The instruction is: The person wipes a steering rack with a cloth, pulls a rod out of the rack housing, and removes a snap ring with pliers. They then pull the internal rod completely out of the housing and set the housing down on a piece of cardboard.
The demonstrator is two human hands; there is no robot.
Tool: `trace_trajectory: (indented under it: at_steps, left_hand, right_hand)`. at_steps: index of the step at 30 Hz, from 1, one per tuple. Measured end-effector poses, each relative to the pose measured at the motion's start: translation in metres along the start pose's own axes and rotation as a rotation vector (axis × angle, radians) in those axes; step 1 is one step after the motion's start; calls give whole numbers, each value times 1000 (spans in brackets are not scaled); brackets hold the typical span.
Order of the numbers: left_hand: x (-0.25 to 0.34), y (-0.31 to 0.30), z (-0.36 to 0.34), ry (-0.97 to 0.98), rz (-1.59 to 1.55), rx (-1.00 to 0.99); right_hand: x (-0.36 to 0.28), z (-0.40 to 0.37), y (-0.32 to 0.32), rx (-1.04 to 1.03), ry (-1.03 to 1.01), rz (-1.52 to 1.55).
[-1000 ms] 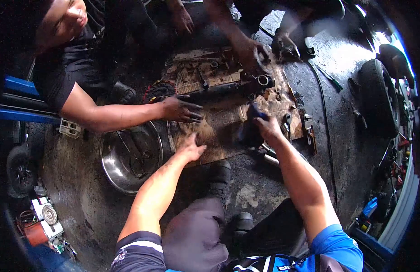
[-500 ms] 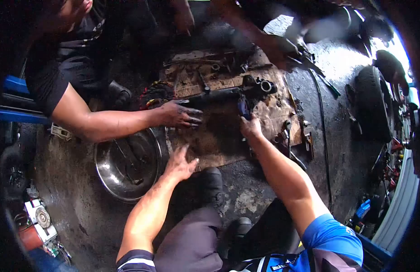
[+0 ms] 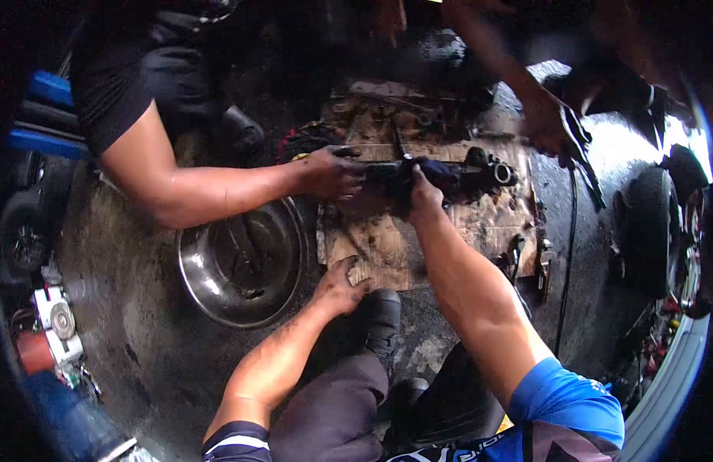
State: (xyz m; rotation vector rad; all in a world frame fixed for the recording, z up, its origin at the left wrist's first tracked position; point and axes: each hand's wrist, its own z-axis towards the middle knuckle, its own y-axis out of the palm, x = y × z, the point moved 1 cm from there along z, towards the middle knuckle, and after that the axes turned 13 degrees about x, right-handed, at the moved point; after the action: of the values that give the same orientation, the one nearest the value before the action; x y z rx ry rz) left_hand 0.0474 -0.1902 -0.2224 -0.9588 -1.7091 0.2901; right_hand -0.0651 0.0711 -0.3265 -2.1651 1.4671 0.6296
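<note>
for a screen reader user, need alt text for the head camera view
The wearer's right hand clasps a blue rag on a metal shaft lying on cardboard, while a co-worker's hand grips the shaft's other end. The left hand rests on the cardboard's near edge, beside a steel basin.

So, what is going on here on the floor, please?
Several people crouch around a sheet of cardboard on a greasy floor. The camera wearer's right hand grips a blue cloth against a long dark metal part that lies across the cardboard. The left hand rests open at the cardboard's near edge. A co-worker's hand holds the same part from the other side. A metal bowl sits beside the cardboard, and another person's hand holds a tool farther back.
</note>
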Motion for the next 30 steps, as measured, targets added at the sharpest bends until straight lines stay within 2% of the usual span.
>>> trace_trajectory:
  at_steps: [1, 2, 4, 5, 7, 8, 11, 15, 19, 21, 22, 23, 24, 25, 26, 27, 28, 30]
  left_hand:
    - [0, -3, -3, -10, -22, -35]
    - [-1, -6, -7, -20, -43, -70]
    - [-6, -10, -22, -19, -41, -42]
    - [-14, -10, -29, -77, -36, -66]
    - [-26, -17, -40, -129, -75, -76]
    - [-33, -21, -46, -133, -71, -73]
    - [-56, -29, -63, -239, -40, -61]
    - [-47, -53, -76, -278, 79, 23]
    - [-45, -56, -82, -258, 17, 43]
    - [-37, -58, -75, -271, -106, 66]
    - [-33, -58, -72, -277, -167, 76]
    - [-45, -49, -63, -195, -231, 108]
    - [-34, -53, -57, -193, -234, 108]
    - [-14, -62, -50, -148, -165, 141]
    - [-3, -67, -46, -103, -94, 172]
    - [-54, -32, -32, -249, -449, 158]
    - [-42, -35, -29, -247, -446, 151]
    - [-16, -44, -21, -117, -218, 125]
  right_hand:
    - [-36, -48, 3, 141, -63, -635]
    - [-13, 13, 16, 49, -37, -368]
    - [-12, -7, 22, -194, 18, 86]
    - [-19, -14, 26, -189, 23, 90]
    - [-35, -20, 45, 326, 74, -441]
    - [-36, -26, 45, 344, 72, -471]
    - [-41, -50, 41, 147, -76, -382]
    - [-47, -60, 40, 83, -180, -466]
    - [-48, -76, 34, -27, -350, -583]
    - [-38, -76, 42, 371, 97, -123]
    - [-36, -72, 39, 372, 94, -125]
    - [-37, -68, 35, 252, 135, -181]
    - [-38, -61, 32, 132, 178, -235]
    - [-33, -37, 34, 134, 178, -234]
    - [-23, -2, 42, -24, 177, -148]
    - [-18, 16, 46, -179, 176, -59]
    - [-20, 14, 43, -175, 177, -53]
    - [-23, 11, 34, 154, 53, 88]
